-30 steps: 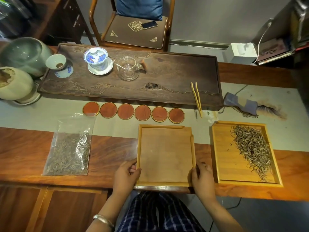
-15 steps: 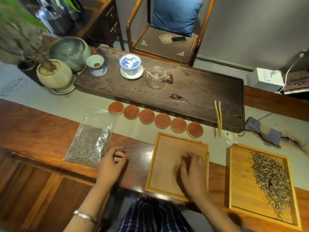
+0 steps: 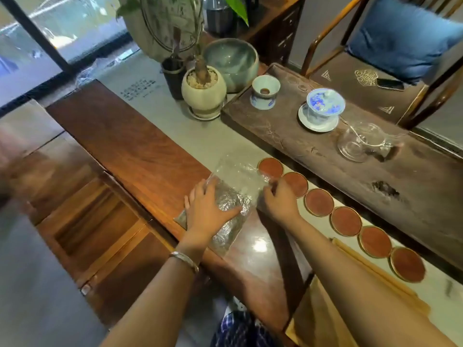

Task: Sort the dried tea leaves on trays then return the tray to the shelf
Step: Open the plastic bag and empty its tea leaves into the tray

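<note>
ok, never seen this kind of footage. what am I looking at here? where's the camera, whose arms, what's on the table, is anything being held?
There is no machine here. A person wears a camera on the head, so you look forward and down at their own two arms. The left hand lies flat with straight fingers on a clear plastic bag of dried tea leaves on the wooden table. The right hand has curled fingers at the bag's open, crumpled end, apparently pinching the plastic. Beside it runs a row of six round reddish coasters. Behind them a dark tea board carries a blue-and-white lidded cup, a small funnel cup and a glass pitcher. A potted plant stands at the far left. A light wooden tray shows under the right arm.
</note>
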Available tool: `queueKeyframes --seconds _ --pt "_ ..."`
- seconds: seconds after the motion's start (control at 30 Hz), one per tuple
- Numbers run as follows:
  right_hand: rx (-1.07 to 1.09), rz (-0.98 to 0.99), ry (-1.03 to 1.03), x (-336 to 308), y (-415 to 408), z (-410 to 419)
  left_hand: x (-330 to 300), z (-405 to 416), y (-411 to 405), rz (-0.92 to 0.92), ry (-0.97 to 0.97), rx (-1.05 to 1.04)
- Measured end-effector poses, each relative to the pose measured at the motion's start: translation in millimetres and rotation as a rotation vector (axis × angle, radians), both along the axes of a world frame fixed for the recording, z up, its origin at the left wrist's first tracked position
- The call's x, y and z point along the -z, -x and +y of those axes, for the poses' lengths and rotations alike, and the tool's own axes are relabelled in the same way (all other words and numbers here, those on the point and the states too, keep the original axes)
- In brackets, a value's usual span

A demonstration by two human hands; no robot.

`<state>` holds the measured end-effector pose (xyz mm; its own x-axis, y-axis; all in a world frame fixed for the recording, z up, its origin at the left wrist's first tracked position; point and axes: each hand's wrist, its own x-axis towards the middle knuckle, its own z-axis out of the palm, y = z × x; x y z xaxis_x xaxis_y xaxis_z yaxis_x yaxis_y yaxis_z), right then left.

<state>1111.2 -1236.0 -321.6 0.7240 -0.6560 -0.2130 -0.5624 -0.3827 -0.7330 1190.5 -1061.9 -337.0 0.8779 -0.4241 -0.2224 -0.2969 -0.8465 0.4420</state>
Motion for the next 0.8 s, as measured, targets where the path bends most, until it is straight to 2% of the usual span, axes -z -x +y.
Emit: queueKeyframes --seconds 0.13,0.23,0.4,0.57,0.67,0.8 --pt "0.102 -0.065 -0.152 12 -15 2 8 6 -2 -0.071 0.086 0.030" --pt "0.105 -0.067 -0.162 11 -15 0 2 11 -2 -0.049 0.209 0.077" --pt "-0.152 0.013 0.089 -2 7 -6 -18 19 6 -0.026 0.293 0.213" --pt "-0.391 -0.004 0.080 -22 33 -6 -30 18 22 -0.009 0.339 0.308" --pt "-0.387 -0.015 0.049 -34 49 -1 -34 17 32 0.007 0.366 0.329" --pt "-0.358 -0.120 0.060 -51 72 8 -40 19 43 0.059 0.289 0.416"
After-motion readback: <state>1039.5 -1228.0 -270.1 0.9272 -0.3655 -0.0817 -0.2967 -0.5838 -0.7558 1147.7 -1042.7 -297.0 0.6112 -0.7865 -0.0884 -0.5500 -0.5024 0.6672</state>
